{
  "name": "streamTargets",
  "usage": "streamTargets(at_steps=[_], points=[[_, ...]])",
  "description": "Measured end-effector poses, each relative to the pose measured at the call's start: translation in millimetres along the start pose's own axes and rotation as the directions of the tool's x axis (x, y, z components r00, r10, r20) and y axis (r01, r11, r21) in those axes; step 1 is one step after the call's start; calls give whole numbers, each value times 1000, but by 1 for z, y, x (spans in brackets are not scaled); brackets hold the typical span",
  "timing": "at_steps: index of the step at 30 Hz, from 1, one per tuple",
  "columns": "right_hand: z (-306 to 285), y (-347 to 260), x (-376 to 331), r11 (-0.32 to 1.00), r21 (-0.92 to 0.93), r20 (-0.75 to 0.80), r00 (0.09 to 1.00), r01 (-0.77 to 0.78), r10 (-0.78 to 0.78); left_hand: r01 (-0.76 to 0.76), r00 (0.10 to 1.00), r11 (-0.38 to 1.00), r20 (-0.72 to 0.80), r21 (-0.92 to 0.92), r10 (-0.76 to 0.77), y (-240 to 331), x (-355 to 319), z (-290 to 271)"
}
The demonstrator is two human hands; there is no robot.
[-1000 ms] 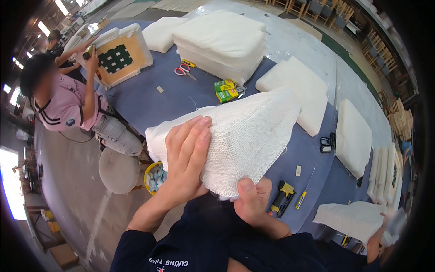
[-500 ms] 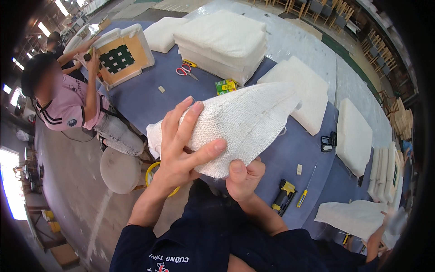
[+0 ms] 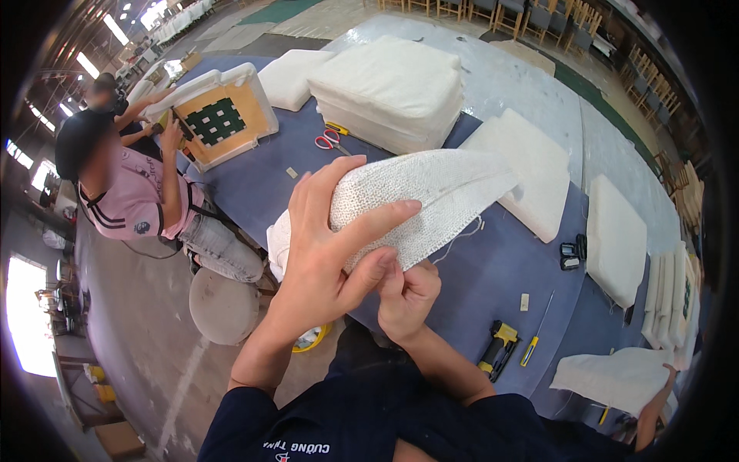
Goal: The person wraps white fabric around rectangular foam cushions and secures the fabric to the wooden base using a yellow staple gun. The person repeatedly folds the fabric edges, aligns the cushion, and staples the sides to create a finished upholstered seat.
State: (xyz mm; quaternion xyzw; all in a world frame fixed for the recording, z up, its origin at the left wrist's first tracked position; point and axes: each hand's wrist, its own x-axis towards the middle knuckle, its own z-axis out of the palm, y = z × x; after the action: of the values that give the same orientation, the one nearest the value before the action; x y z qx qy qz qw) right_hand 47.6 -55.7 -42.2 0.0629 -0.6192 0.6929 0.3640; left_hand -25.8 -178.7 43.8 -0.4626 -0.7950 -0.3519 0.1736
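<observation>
In the head view, your left hand (image 3: 323, 239) holds the white, coarsely woven cloth piece (image 3: 416, 185) at mid-picture, thumb and forefinger spread across its face. Your right hand (image 3: 408, 300) pinches its near edge, right beside your left thumb. The cloth is raised over the blue-grey worktop (image 3: 477, 285); you can't tell whether padding sits inside.

Judging by that free edge and a loose white thread (image 3: 462, 242), your piece looks unfinished. From it, the blocky stack of white-covered pads (image 3: 392, 92) at twelve o'clock and the flat white pads at two (image 3: 543, 181) and three (image 3: 616, 242) look covered on the sides you can see. At five o'clock, the yellow-and-black staple gun (image 3: 499, 346) lies unused. At ten, a co-worker in a pink shirt (image 3: 127, 189) has a white-edged seat with dark webbing (image 3: 218, 122), its underside uncovered.

For containers, the round yellow plastic tub (image 3: 317, 343) at seven o'clock holds whitish contents; your forearm hides too much to identify them.
</observation>
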Motion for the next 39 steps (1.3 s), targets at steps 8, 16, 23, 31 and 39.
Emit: streamTargets(at_steps=[8, 16, 23, 31, 39], points=[[-83, 33, -9, 921, -345, 194, 946, -181, 259, -61, 949, 989, -300, 137, 100, -45, 25, 29], [-366, 166, -319, -249, -551, -835, 525, -797, 166, -83, 981, 988, -165, 132, 105, -72, 92, 20], [-373, 167, -311, -354, -240, -961, 170, -904, 217, -151, 949, 968, -246, 199, 198, -77, 87, 36], [-305, 89, -176, 545, -520, -576, 741, -658, 345, -147, 988, 983, 54, 107, 142, -62, 87, 13], [-92, -14, -17, 938, -323, -116, 989, -126, 93, -166, 976, 985, 152, 40, 158, -31, 82, 21]])
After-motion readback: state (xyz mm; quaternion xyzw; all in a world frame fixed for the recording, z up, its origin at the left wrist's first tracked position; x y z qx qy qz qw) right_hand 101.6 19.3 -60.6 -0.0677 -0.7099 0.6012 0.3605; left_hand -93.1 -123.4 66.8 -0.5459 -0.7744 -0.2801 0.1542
